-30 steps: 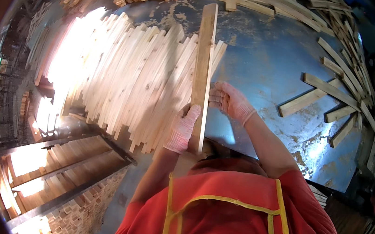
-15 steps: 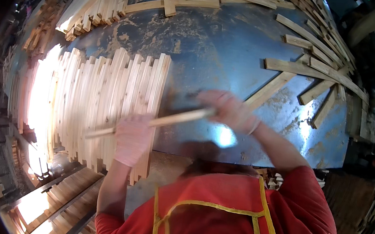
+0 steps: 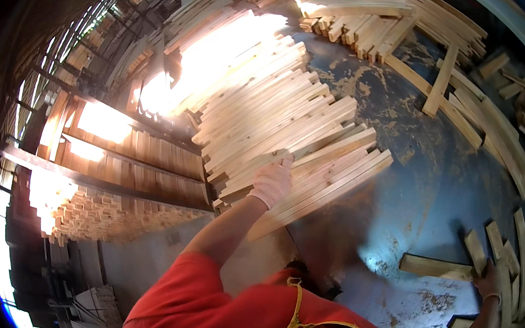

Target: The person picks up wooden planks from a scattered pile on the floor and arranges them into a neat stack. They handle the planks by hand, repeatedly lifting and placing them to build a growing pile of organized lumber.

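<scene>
My left hand (image 3: 272, 182), in a pale glove, is over a row of light wooden strips (image 3: 261, 121) lying side by side on the dark metal table. Its fingers are curled around one strip in the row, partly hiding it. Far to the right, my right hand (image 3: 488, 281) is at a loose heap of strips. Its fingers close at the end of a wooden strip (image 3: 436, 267) that lies crosswise; a shorter strip (image 3: 474, 251) meets the same spot. The right fingertips are partly hidden among the wood.
A stack of strips (image 3: 364, 29) stands at the far edge of the table (image 3: 394, 210). More loose strips (image 3: 513, 260) curve along the right side. On the left is a metal-framed rack (image 3: 122, 189) with stacked wood. Sawdust (image 3: 377, 86) lies on the tabletop.
The view has turned left. The strip held between both hands is no longer between them. My left hand is now down at the row, and my right hand has reached out to the right-hand heap.
</scene>
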`<state>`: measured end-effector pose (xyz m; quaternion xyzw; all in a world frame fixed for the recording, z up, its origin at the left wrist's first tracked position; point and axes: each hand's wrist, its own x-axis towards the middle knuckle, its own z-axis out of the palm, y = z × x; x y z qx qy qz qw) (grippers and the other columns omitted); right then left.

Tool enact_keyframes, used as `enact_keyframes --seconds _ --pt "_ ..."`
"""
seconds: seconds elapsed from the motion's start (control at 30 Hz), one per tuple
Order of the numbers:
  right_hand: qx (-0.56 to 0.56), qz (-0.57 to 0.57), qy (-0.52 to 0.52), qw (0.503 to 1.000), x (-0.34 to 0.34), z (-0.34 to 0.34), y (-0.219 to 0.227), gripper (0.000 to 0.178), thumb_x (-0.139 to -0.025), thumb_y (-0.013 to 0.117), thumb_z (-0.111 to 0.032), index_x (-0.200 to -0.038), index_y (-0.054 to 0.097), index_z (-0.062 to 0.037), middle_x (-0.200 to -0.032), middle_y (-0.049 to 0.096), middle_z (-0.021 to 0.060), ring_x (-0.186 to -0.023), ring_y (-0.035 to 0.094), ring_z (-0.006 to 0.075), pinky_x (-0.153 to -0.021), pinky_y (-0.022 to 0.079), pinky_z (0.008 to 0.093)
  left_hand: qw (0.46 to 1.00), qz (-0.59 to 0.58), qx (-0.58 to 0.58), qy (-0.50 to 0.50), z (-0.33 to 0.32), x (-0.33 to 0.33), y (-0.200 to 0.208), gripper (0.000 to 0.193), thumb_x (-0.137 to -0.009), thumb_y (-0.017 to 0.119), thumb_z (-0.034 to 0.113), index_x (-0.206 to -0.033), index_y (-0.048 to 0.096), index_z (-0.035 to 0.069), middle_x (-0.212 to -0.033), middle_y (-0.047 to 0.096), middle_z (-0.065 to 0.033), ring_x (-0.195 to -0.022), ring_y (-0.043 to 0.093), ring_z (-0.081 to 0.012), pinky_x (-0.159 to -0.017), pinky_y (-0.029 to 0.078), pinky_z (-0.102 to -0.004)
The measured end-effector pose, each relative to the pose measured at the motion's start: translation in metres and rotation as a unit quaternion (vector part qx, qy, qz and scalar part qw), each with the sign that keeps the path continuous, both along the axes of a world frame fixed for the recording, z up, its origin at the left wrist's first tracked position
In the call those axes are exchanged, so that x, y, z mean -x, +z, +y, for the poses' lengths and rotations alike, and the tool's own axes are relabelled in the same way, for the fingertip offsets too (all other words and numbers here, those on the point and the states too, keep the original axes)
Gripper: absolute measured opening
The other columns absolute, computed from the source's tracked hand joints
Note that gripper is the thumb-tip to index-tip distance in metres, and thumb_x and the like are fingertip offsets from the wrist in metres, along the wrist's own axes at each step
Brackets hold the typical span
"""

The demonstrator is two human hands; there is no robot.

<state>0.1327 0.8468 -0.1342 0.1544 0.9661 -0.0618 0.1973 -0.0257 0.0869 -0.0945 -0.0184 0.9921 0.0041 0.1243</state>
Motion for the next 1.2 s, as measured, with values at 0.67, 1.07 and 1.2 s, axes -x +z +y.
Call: enact_keyframes --seconds 0.67,1.07,1.2 --pt "0.395 0.061 -0.181 0.899 0.095 -0.576 -0.046 0.109 -0.095 0.065 -0.069 -0.164 0.017 0.0001 -0.122 0.072 0.0292 -0.119 0.070 0.0437 -0.100 0.053 0.0492 0.978 0.091 0.165 0.090 -0.344 0.222 0.002 0.048 -0.105 0.055 0.024 -0.152 0.056 0.015 -0.143 0.062 -0.0152 -0.105 0.071 -0.0338 -0.094 0.058 -0.0470" --pt "0.320 -0.049 -0.135 0.936 0.101 -0.564 -0.030 0.104 -0.099 0.051 -0.076 -0.146 0.030 0.0136 -0.087 0.075 0.0220 -0.093 0.073 0.0460 -0.082 0.055 0.0512 0.913 0.308 -0.077 0.256 -0.379 0.125 -0.010 0.081 -0.097 0.068 0.040 -0.157 0.040 -0.006 -0.151 0.053 -0.0236 -0.134 0.056 -0.0382 -0.114 0.044 -0.0465" --pt "0.340 -0.007 -0.129 0.932 0.102 -0.568 -0.029 0.117 -0.096 0.053 -0.079 -0.156 0.015 0.0138 -0.106 0.076 0.0289 -0.110 0.072 0.0470 -0.096 0.053 0.0501 0.710 0.254 -0.499 0.427 -0.322 -0.038 -0.063 0.073 -0.102 0.066 0.048 -0.148 0.047 -0.005 -0.143 0.060 -0.0228 -0.132 0.057 -0.0364 -0.111 0.045 -0.0479"
